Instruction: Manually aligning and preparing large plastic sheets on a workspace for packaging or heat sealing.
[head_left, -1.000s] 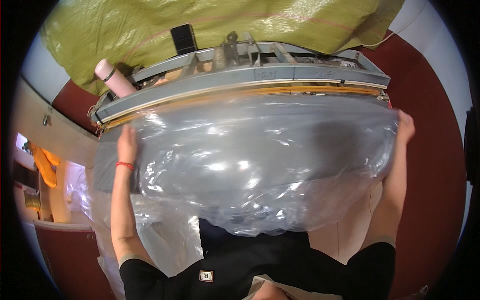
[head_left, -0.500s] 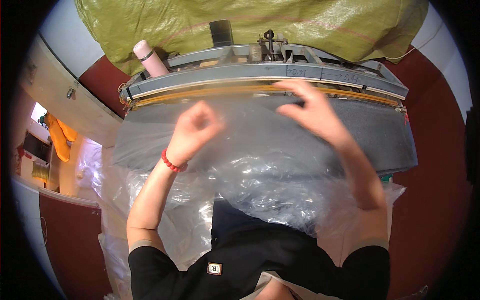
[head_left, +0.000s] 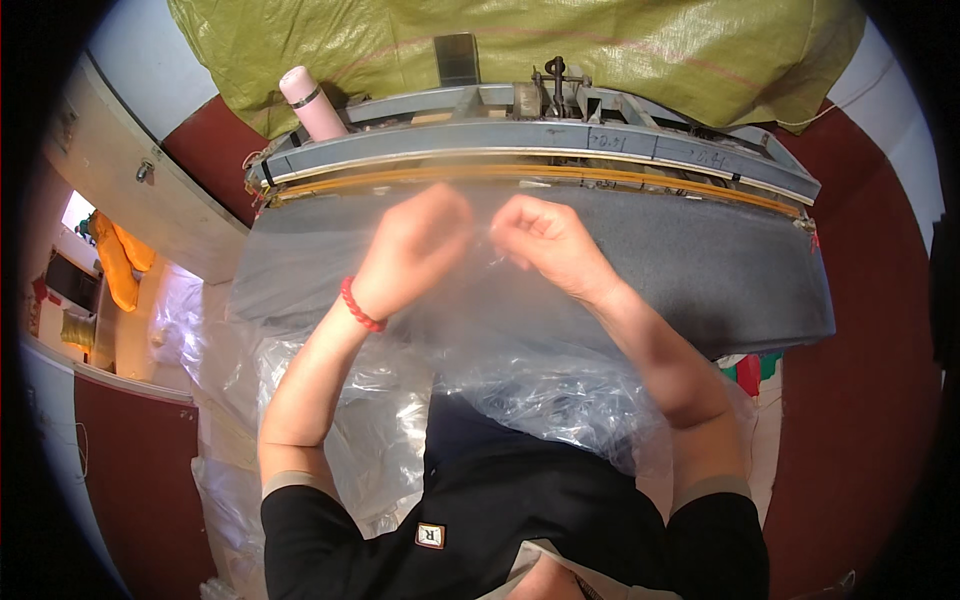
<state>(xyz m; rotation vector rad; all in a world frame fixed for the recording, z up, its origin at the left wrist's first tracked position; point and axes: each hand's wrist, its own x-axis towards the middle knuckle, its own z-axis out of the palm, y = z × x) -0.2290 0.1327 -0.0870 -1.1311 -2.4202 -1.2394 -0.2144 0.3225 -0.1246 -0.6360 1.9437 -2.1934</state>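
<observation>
Clear plastic film [head_left: 560, 395] spreads from my lap up over a grey cloth-covered work surface [head_left: 720, 270]. Above that surface my left hand [head_left: 418, 240], with a red bead bracelet [head_left: 362, 306] at its wrist, is closed on the film; motion smears its fingertips. Close beside it on the right, my right hand [head_left: 548, 242] has its fingers curled in a pinch at the film. A small gap separates the hands. What lies between the fingers is hard to make out because the film is see-through.
Behind the cloth runs a long grey metal frame [head_left: 420, 140] with yellow strips [head_left: 600, 177] along its front and a clamp-like fitting [head_left: 556, 90]. A pink bottle [head_left: 312, 105] and a dark flat panel [head_left: 457, 60] stand there, before a yellow-green woven sheet [head_left: 650, 50]. A cabinet door [head_left: 150, 170] is at left.
My right hand has moved left and down toward my left hand, its spread fingers now curled. My left hand has shifted slightly right and up, still closed.
</observation>
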